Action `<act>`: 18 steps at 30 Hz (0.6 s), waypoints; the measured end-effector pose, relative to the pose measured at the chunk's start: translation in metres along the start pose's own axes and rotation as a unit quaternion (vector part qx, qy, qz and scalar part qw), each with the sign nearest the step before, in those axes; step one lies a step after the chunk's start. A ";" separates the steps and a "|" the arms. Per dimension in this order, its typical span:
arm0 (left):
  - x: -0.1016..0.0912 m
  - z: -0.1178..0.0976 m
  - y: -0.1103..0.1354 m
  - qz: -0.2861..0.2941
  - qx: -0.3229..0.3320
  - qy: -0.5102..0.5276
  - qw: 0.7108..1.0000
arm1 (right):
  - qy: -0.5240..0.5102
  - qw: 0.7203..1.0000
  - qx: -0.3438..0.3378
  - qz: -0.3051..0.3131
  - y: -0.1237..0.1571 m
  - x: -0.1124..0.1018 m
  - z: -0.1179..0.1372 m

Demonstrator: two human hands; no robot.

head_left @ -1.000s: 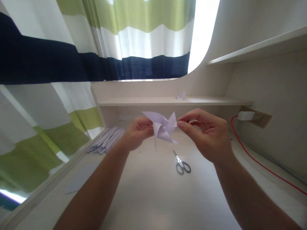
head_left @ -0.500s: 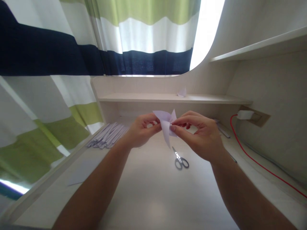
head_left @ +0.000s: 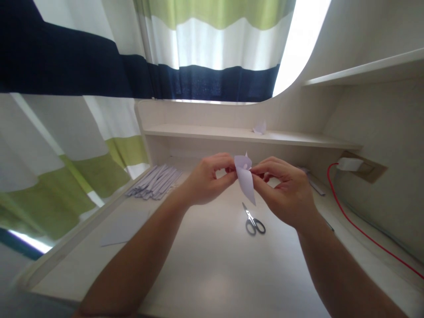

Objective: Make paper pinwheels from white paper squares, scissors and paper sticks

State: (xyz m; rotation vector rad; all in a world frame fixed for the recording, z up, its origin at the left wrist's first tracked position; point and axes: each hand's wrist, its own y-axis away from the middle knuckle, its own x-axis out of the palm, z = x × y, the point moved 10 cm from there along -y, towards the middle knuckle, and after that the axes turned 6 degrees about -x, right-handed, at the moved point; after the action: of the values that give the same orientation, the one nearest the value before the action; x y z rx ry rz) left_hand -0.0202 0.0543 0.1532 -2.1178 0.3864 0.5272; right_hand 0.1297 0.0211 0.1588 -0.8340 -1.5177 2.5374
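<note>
A piece of folded paper (head_left: pixel 245 180), white with curled blades, is held up over the desk (head_left: pixel 212 265), between the two hands and beneath the line of the shelf (head_left: pixel 212 133). Its near side is gripped at the left edge by the left hand (head_left: pixel 212 179), pinched between thumb and forefinger; the other fingers are curled in behind. From the opposite side the paper is grasped by the right hand (head_left: pixel 287 190), thumb and fingertips brought together at its right edge; the exact contact is partly hidden by the fold. One blade is pointed downward, toward the scissors (head_left: pixel 251 217), which are laid on the desk below, tips directed away and dark handles toward the viewer. To the left, a heap of narrow paper sticks (head_left: pixel 155 183) is spread near the curtain (head_left: pixel 127 154), with a flat white sheet (head_left: pixel 124 227) placed nearer, beside the left forearm. Another small paper piece (head_left: pixel 260 128) is seen on the shelf. At right, a white plug (head_left: pixel 350 164) is fitted at the wall, a red cable (head_left: pixel 347 216) being led from it along the desk's side.
</note>
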 end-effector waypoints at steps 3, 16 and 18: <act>0.000 -0.004 0.000 0.004 0.002 -0.007 1.000 | -0.003 1.000 -0.004 0.001 0.000 0.001 -0.001; 0.007 0.019 -0.003 0.017 -0.037 -0.023 0.999 | -0.032 0.998 0.042 0.046 0.000 0.020 -0.032; 0.008 0.027 -0.003 0.017 -0.042 -0.017 0.999 | -0.032 0.996 0.054 0.058 0.000 0.026 -0.040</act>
State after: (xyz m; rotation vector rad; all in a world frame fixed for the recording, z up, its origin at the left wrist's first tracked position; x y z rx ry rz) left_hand -0.0178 0.0779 0.1374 -2.1822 0.3881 0.6091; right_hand 0.1271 0.0611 0.1338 -0.8591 -1.3718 2.7255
